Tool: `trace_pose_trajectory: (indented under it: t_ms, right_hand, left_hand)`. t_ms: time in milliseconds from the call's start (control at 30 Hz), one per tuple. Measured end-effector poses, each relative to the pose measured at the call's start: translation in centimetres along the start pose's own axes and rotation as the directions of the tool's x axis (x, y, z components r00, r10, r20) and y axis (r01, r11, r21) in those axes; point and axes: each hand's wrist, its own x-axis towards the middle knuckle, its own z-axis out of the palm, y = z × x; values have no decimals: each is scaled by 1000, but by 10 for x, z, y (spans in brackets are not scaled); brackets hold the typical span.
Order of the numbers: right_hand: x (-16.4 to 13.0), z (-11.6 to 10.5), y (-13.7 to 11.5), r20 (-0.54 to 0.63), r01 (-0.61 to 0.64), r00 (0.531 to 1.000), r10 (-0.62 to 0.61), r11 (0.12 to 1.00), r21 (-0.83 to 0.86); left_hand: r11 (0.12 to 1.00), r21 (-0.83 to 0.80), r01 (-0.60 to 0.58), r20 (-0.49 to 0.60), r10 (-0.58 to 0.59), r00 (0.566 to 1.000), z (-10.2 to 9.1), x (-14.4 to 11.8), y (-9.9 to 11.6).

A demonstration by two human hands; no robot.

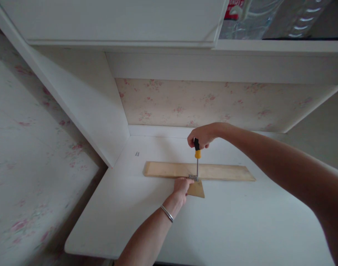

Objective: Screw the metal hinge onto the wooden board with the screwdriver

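My right hand (pixel 202 136) is closed round the black and yellow handle of a screwdriver (pixel 197 154), held upright. Its shaft points down and the tip meets a small metal hinge (pixel 193 177). The hinge lies where a long wooden board (pixel 166 169) and a short wooden piece (pixel 197 189) come together. My left hand (pixel 182 185) grips the short piece from its left side, one finger reaching to the hinge. Some of its fingers are hidden. A metal bracelet (pixel 166 213) circles my left wrist.
All this rests on a white desk (pixel 241 218). Small dark items (pixel 137 153), too small to name, lie at the back left. A white side panel (pixel 83 96) stands left, and a cabinet (pixel 124 22) overhangs the desk. Plastic bottles (pixel 257 18) sit on its shelf.
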Motion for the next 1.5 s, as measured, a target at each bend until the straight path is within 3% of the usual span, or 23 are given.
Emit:
trace_pose_trajectory:
  t_ms: [133,267,367,567,700,767,900,1033,1100,1167,1233,1367,1500]
  right_hand:
    - [2,0,2,-7,188,982,-189,979,-76]
    - [-2,1,5,-5,217,976,-217,975,-53]
    - [-11,0,10,-75,216,973,-217,976,-27]
    - [-35,13,27,-344,136,931,-120,990,23]
    - [-52,47,42,-520,71,854,4,990,124]
    - [-59,73,51,-596,111,801,63,962,251]
    - [-71,138,70,-709,339,683,175,783,521]
    - [-74,210,81,-720,573,554,418,435,694]
    - [-72,244,82,-647,675,508,569,203,709]
    - [-69,274,81,-530,750,500,685,-37,660]
    - [-67,300,80,-418,802,477,773,-189,567]
    - [-66,341,81,-205,867,415,886,-317,384]
    - [-69,370,84,-97,878,409,907,-362,313]
  left_hand:
    - [1000,-2,21,-18,-21,1000,-1,-2,1]
    - [1000,-7,8,25,-8,1000,-2,1,-1]
    - [1000,-5,-24,92,24,995,-3,4,-5]
    - [990,48,-131,132,123,984,-4,5,-14]
    - [960,206,-190,122,168,978,-4,7,-17]
    - [907,322,-273,132,243,961,-6,6,-16]
    - [671,597,-440,160,438,885,-18,-4,-12]
    - [347,788,-509,196,643,741,-31,-20,-9]
    - [190,823,-536,296,662,689,-35,-27,-5]
    - [35,814,-580,426,642,637,-34,-32,4]
    - [-113,769,-629,556,604,571,-31,-33,15]
    - [-402,594,-697,793,438,424,-21,-27,41]
    - [-583,457,-671,889,294,350,-13,-19,55]
